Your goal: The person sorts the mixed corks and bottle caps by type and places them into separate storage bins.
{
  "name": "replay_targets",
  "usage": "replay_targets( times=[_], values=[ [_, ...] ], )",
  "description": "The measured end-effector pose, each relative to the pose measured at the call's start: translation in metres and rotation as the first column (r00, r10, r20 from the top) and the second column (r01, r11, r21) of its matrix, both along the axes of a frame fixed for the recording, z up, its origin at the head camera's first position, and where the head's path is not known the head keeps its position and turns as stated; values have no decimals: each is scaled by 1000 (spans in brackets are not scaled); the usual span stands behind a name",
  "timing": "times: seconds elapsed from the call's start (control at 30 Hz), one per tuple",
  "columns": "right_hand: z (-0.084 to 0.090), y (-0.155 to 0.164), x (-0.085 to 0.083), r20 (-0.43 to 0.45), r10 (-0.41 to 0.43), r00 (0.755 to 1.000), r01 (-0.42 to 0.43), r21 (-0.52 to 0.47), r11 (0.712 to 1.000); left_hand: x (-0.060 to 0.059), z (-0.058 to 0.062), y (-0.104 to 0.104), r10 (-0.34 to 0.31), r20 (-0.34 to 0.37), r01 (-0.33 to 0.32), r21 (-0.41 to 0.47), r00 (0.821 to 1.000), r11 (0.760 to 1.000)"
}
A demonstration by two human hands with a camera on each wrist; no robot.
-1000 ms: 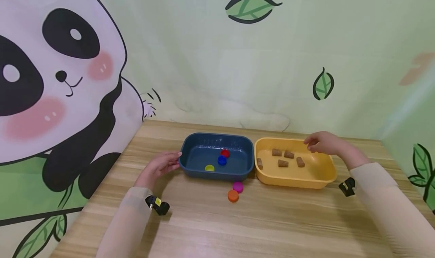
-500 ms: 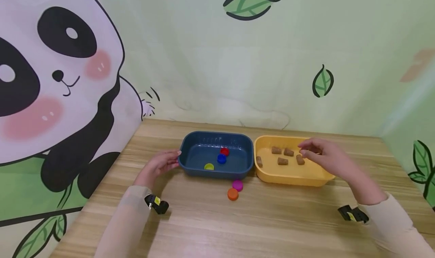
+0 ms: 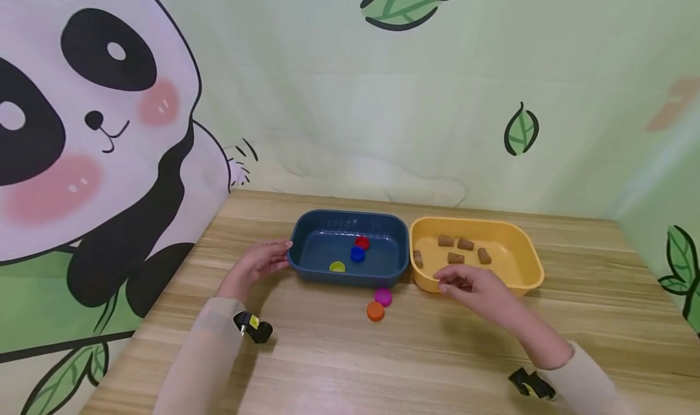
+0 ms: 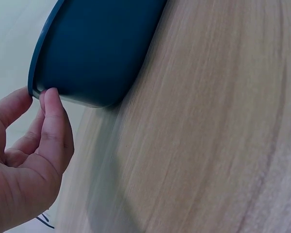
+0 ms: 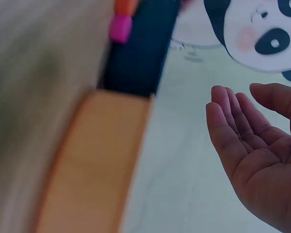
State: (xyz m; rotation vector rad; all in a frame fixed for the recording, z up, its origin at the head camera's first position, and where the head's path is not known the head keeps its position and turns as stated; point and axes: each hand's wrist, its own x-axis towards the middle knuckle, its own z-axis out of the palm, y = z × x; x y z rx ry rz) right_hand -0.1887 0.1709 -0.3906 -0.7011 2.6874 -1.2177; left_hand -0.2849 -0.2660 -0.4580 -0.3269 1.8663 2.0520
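Note:
In the head view my left hand (image 3: 253,270) is at the left end of a dark blue plastic basin (image 3: 350,279). The left wrist view shows the thumb at the basin's rim (image 4: 32,73) and the fingers just under it, pinching the edge. A red cap (image 3: 362,242), a blue cap (image 3: 358,254) and a yellow cap (image 3: 337,267) lie inside. My right hand (image 3: 481,293) hovers over the front edge of a yellow basin (image 3: 522,260), fingers loosely bent, nothing between them. On the table in front lie a magenta cap (image 3: 383,298) and an orange cap (image 3: 375,311).
Several brown tapered corks (image 3: 456,258) lie in the yellow basin, which stands right beside the blue one on the wooden table (image 3: 339,366). Behind the table hangs a pale green backdrop (image 3: 328,99) printed with a panda and leaves.
My right hand has moved from the yellow basin's far right side, across it, to its front edge, leftward and nearer. The left hand stays at the blue basin. Caps and corks have not moved.

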Motion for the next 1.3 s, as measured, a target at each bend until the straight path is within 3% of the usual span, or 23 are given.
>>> replay_targets(
  times=[0.23, 0.4, 0.63, 1.3],
  values=[
    [-26, -28, -6, 75, 166, 983, -170, 55, 984, -1, 0, 0, -4, 3, 4, -5, 1000, 1000],
    [-38, -44, -13, 72, 208, 976, -215, 115, 970, -1, -1, 1, -7, -7, 7, 5, 1000, 1000],
    [-54, -61, -22, 75, 263, 962, -270, 121, 955, -2, -1, -1, 0, -7, 0, -2, 1000, 1000],
    [-60, -86, -31, 208, 214, 955, -256, 206, 944, -2, -1, 0, -5, 2, 5, -16, 1000, 1000]
  ],
)
